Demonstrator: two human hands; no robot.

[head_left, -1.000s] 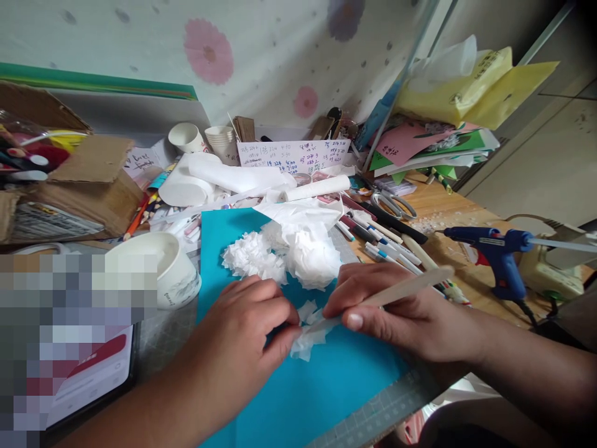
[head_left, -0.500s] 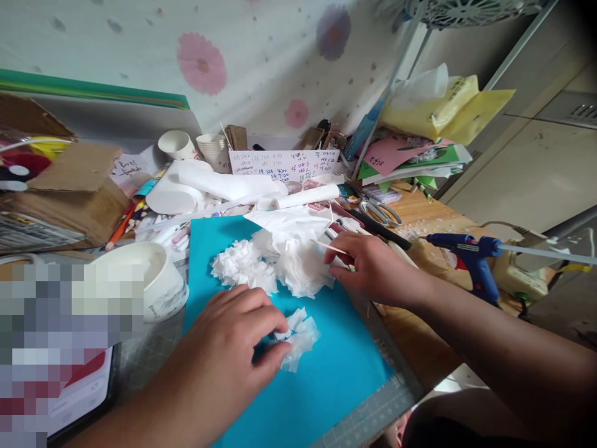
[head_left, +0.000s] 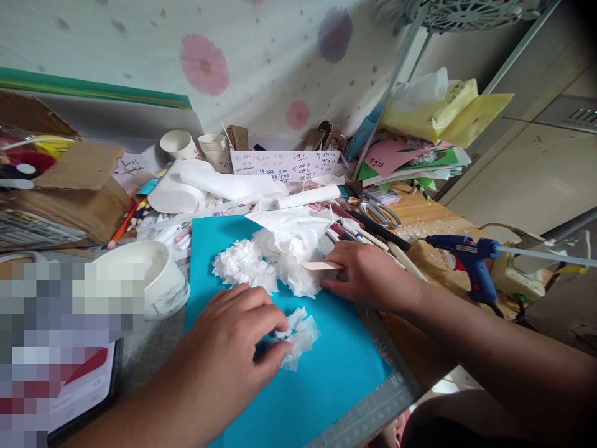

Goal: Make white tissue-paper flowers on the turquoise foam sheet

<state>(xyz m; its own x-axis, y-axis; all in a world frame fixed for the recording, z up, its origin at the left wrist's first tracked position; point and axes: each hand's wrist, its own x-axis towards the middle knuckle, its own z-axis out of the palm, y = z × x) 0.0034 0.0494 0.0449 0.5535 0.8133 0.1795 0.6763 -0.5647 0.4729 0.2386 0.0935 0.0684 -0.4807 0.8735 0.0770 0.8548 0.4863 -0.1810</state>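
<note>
On a blue sheet (head_left: 326,367), my left hand (head_left: 237,348) pinches the left side of a small white tissue piece (head_left: 303,339) between thumb and fingers. My right hand (head_left: 368,274) is closed on a flat wooden stick (head_left: 321,266), whose rounded end points left, in front of the ruffled white tissue flowers. One ruffled flower (head_left: 243,266) lies at the left, and another (head_left: 298,270) sits beside it under the stick. Behind them is a flat white tissue sheet (head_left: 293,224).
A white bowl (head_left: 163,280) and a phone (head_left: 86,398) are on the left. Scissors (head_left: 380,213) and a blue glue gun (head_left: 476,255) lie to the right. White rolls (head_left: 308,196), paper cups (head_left: 214,151) and a cardboard box (head_left: 69,193) stand behind. A grey cutting mat (head_left: 392,398) shows under the sheet.
My right hand has shifted slightly left and down, and the stick now shows its broad flat side, over the right flower. My left hand keeps its place on the small tissue piece.
</note>
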